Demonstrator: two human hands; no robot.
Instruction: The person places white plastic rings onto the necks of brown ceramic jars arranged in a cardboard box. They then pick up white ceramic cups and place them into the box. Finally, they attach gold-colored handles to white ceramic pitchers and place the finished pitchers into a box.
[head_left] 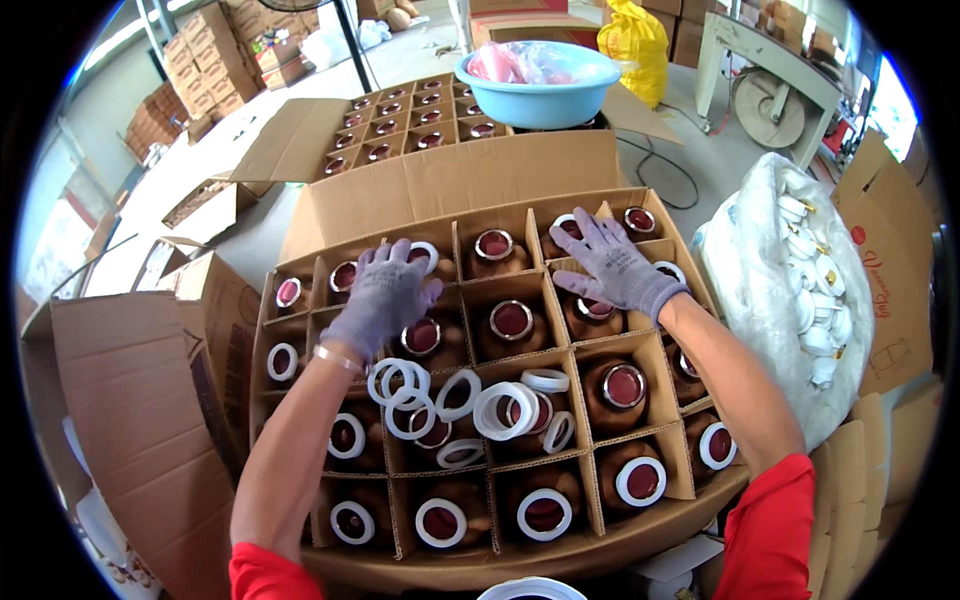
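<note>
Large brown bottles with dark red tops and silver rims stand in the cells of a divided cardboard box (330, 195). My left hand (385, 290), in a grey-purple glove, lies over the far-left cells, thumb apart from the fingers. Its fingertips are beside a white ring (432, 262) on a bottle in the far row. My right hand (615, 262), gloved alike, spreads its fingers over the far-right cells. Its fingertips reach another white ring (562, 220) there. Several loose white rings (458, 394) lie heaped on the bottles and dividers in the middle. Near-row bottles (441, 522) wear white rings around their tops.
A clear plastic bag (745, 260) of white fittings (820, 310) stands at the right. Behind, a second box of bottles (395, 115) has a light blue basin (540, 95) on it. Cartons (120, 390) flank the left; a yellow sack (635, 50) stands at the back.
</note>
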